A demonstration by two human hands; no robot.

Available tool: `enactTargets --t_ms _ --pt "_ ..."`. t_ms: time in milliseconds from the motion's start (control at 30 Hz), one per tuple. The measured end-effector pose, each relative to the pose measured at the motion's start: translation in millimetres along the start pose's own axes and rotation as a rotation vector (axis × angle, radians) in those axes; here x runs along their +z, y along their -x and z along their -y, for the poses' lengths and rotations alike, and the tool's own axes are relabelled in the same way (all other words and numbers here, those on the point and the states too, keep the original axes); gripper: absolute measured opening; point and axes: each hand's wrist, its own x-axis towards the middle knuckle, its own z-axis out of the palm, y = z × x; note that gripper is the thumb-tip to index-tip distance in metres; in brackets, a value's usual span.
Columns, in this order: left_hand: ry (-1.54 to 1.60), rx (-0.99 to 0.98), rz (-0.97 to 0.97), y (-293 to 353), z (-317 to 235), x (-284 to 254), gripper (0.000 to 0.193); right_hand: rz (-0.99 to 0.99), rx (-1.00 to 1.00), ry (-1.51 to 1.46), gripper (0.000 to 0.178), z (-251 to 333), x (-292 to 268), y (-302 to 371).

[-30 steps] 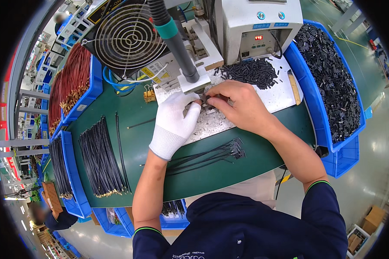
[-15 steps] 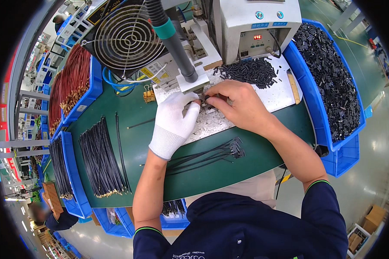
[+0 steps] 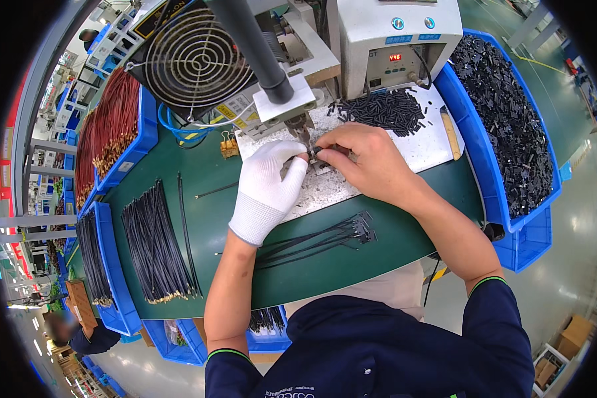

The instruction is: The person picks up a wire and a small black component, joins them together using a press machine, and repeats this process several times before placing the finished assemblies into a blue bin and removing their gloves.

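Note:
My left hand (image 3: 270, 184), in a white glove with bare fingertips, is closed in a pinch at the metal jaws (image 3: 302, 131) of a bench machine. A thin black cable (image 3: 217, 190) comes out from under its left side; the cable's held end is hidden by the glove. Across from it, my bare right hand (image 3: 371, 159) pinches a small black part (image 3: 318, 151) between thumb and forefinger. Both sets of fingertips nearly meet over the white work plate (image 3: 298, 207). Above them is the machine's pale block with a dark tube (image 3: 272, 79).
Short black sleeves (image 3: 388, 111) lie piled behind my right hand. A blue bin (image 3: 504, 192) of black pieces stands right. Cables with black ends (image 3: 325, 239) lie in front, a black cable bundle (image 3: 156, 239) left. A round fan guard (image 3: 196, 56) is at back left.
The machine's block and tube have shifted back and to the left, and the metal jaws beneath now show. Both my hands have stayed almost still.

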Motion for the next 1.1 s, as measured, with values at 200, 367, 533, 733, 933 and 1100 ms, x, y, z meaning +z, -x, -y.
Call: enactTargets --t_ms 200,367,533,733,933,1100 --pt "-0.028 -0.052 0.035 -0.9 0.5 -1.5 0.023 -0.006 -0.007 -0.005 0.016 0.0 -1.9 0.0" --pt "-0.101 -0.08 0.054 9.7 -8.9 -25.2 0.023 -0.044 -0.036 -0.036 0.016 9.7 -2.4 2.2" --pt "-0.078 -0.192 0.123 66.8 -26.3 -57.7 0.025 0.123 0.242 -0.172 0.023 43.4 -34.6 38.1" --pt "-0.377 -0.315 -0.187 115.6 32.5 -127.2 0.018 0.31 0.392 -0.061 0.038 68.4 -57.1 73.4" --pt "-0.907 -0.526 -0.083 116.7 98.3 -157.7 0.017 0.234 0.237 0.089 0.038 69.4 -53.9 82.1" --pt "-0.876 -0.564 -0.074 110.4 101.4 -160.9 0.021 0.304 0.298 0.109 0.035 81.7 -57.1 76.6"
